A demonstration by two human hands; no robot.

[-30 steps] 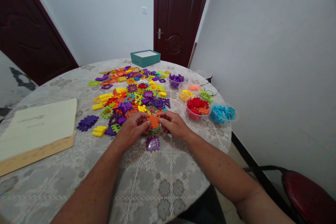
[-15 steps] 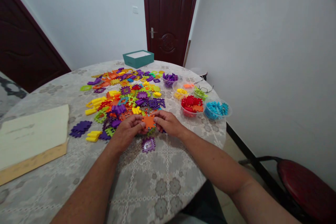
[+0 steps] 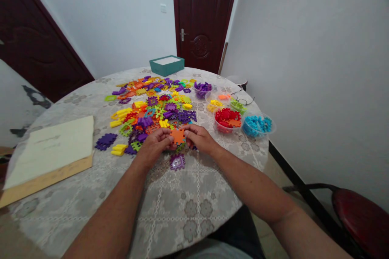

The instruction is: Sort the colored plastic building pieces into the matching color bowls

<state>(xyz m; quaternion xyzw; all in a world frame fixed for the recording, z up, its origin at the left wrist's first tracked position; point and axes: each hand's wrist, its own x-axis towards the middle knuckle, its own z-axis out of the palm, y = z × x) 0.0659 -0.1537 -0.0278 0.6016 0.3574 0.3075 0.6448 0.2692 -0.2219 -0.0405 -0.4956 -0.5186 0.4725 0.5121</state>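
An orange notched plastic building piece [image 3: 178,136] is pinched between both hands just above the table. My left hand [image 3: 156,144] grips its left edge, and my right hand [image 3: 199,138] grips its right edge. Below the hands lies a purple square piece [image 3: 177,162] with a clear centre. Beyond them spreads a pile of mixed building pieces [image 3: 170,107] in purple, yellow, green, orange and red. To the left of my left hand are a dark purple piece [image 3: 106,141] and yellow pieces [image 3: 119,149].
At the right stand clear bowls holding red pieces [image 3: 226,116], blue pieces [image 3: 257,124], purple pieces [image 3: 203,88] and yellow pieces [image 3: 215,104]. Eyeglasses [image 3: 243,100] lie behind them. A green box [image 3: 167,67] sits at the back, a paper pad [image 3: 57,145] at the left.
The whole view has shifted slightly, so things appear further right and a little higher. Both hands keep hold of the orange building piece, with little other visible movement.
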